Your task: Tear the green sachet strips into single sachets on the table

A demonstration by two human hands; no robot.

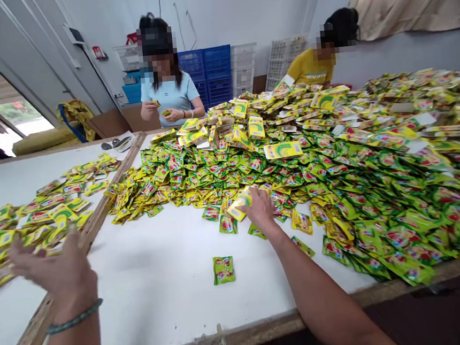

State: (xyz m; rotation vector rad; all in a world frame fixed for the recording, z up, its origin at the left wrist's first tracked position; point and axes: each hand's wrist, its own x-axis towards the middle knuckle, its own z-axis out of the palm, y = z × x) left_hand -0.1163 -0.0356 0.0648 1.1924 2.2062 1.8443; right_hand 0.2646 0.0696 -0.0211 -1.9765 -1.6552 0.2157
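Note:
My right hand (261, 208) has its fingers closed around a small yellow carton (239, 205), at the near edge of the big heap of green and yellow packets (214, 176). Over the wooden divider on the left, my left hand (57, 268) is raised with its fingers spread, slightly blurred, and nothing shows in it. Beyond that hand lie filled-looking yellow cartons (62, 213) in a loose pile. A single green packet (223, 270) lies flat on the white table (163, 285) between my hands.
Yellow cartons (283, 150) lie on top of the heap. A wooden strip (106, 202) divides the table, and a wooden edge (263, 330) runs along the front. Two people (170, 94) work across the table, one holding small packs. Blue crates (218, 69) stand behind.

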